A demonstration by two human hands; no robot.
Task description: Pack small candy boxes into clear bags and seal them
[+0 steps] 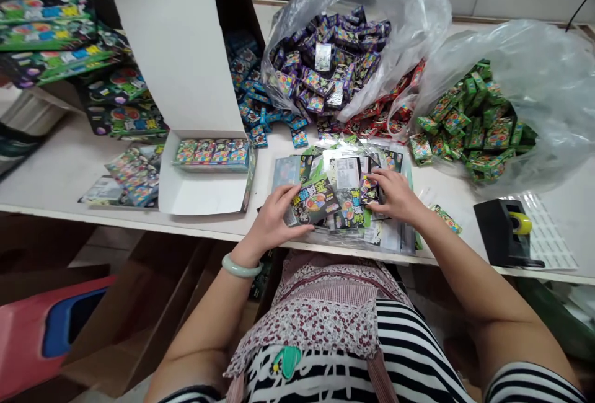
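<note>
My left hand [274, 220] grips the left edge of a black printed packet [316, 200], thumb below and fingers above. A small purple box [369, 189] is held between the thumb and fingers of my right hand [395, 197], just right of that packet. Beneath both hands lies a pile of flat printed packets and clear plastic sleeves [348, 220] at the table's front edge. To the left stands an open white carton [204, 195] with its lid up, and a row of small colourful boxes [211, 152] sits along its back side.
Clear bags hold purple boxes [344, 37] and green boxes [478, 118]; red boxes [379, 118] and blue boxes [255, 115] lie between and beside them. A tape dispenser [497, 232] rests on a label sheet [553, 235] at right. Printed packages [125, 105] are stacked at left.
</note>
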